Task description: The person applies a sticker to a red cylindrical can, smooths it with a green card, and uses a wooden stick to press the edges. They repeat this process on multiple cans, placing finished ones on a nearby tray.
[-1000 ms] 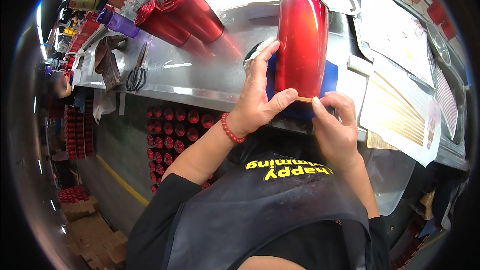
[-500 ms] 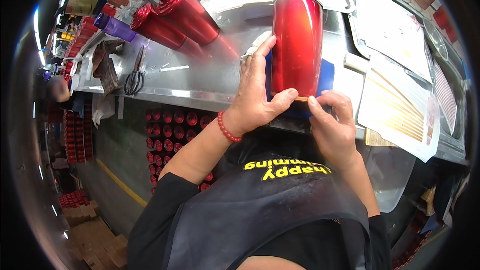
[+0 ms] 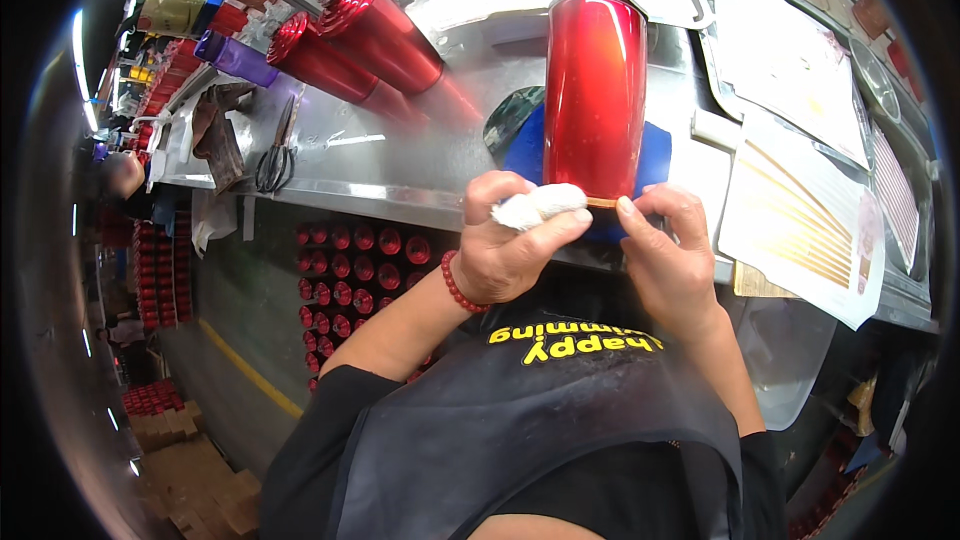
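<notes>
Red vessel (image 3: 595, 90), inside hidden; left hand (image 3: 497, 252) grasps white cloth (image 3: 538, 206), right hand (image 3: 672, 252) pinches gold strip (image 3: 602, 203); steel bench (image 3: 340, 155); grey floor (image 3: 235, 315).

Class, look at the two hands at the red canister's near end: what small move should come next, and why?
Probably press the white cloth along the thin gold-brown strip toward the right hand: the cloth, in the left hand, sits by the strip's visible left end at the near edge of the red canister, while the right hand's thumb tip is at its right end.
</notes>
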